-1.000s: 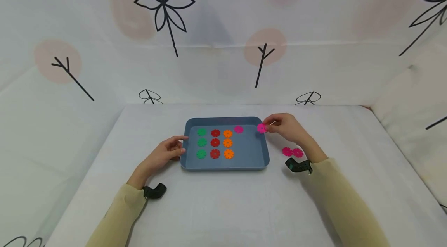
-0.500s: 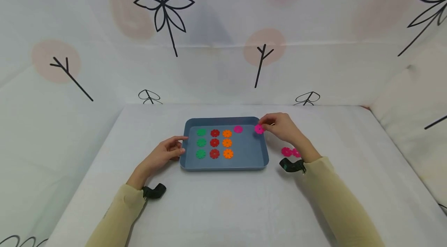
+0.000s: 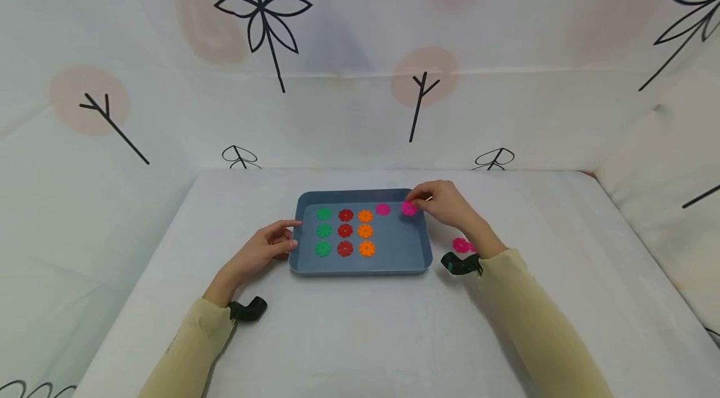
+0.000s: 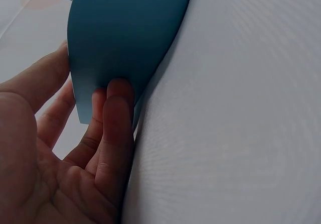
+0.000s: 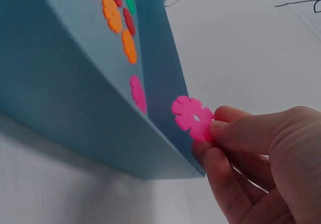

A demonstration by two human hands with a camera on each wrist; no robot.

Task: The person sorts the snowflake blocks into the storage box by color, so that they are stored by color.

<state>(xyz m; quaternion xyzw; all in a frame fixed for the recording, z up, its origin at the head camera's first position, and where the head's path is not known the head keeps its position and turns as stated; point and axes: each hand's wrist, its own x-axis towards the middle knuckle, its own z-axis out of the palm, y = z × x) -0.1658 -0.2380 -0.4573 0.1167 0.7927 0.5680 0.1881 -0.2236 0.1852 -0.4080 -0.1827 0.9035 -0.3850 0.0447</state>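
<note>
A blue-grey tray (image 3: 396, 251) lies on the white table. At its left side my left hand (image 3: 267, 248) holds the edge; in the left wrist view its fingers (image 4: 117, 128) lie against the outer wall. Over the tray's far right corner, my right hand (image 3: 447, 203) pinches a pink flower-shaped disc (image 5: 193, 117) between thumb and fingers, clear of the tray floor in the right wrist view. Another pink disc (image 3: 382, 209) lies in the tray's back row. To its left are columns of orange discs (image 3: 365, 231), red discs (image 3: 345, 231) and green discs (image 3: 324, 231).
On the table right of the tray lie more pink discs (image 3: 461, 245), partly hidden by my right wrist. A dark wrist camera (image 3: 461, 263) sits on each wrist. White cloth walls (image 3: 349, 117) with printed plants stand behind and at both sides.
My right hand has moved left with the pink disc, from the tray's right rim to farther inside, nearer the pink disc lying there. My left hand has stayed at the tray's edge.
</note>
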